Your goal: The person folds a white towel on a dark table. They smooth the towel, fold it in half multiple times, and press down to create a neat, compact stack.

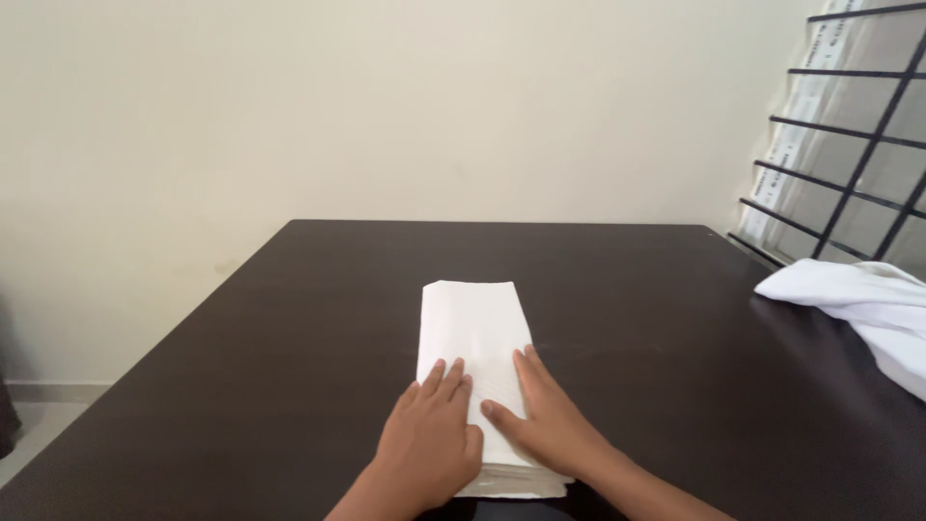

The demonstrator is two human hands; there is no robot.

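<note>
A white cloth point(475, 323), folded into a long narrow rectangle, lies on the dark brown table point(289, 328), running away from me. My left hand point(431, 442) rests flat on its near left part, fingers spread a little. Beside it, my right hand point(547, 413) lies flat on the near right part, thumb pointing inward. Both palms press on the cloth and neither hand grips it. The near end of the cloth is partly hidden under my hands.
A loose heap of white cloth point(863, 309) lies at the table's right edge. A window with black bars point(849, 145) is at the far right. A plain cream wall point(386, 106) stands behind the table. Pale floor point(29, 425) shows at the lower left.
</note>
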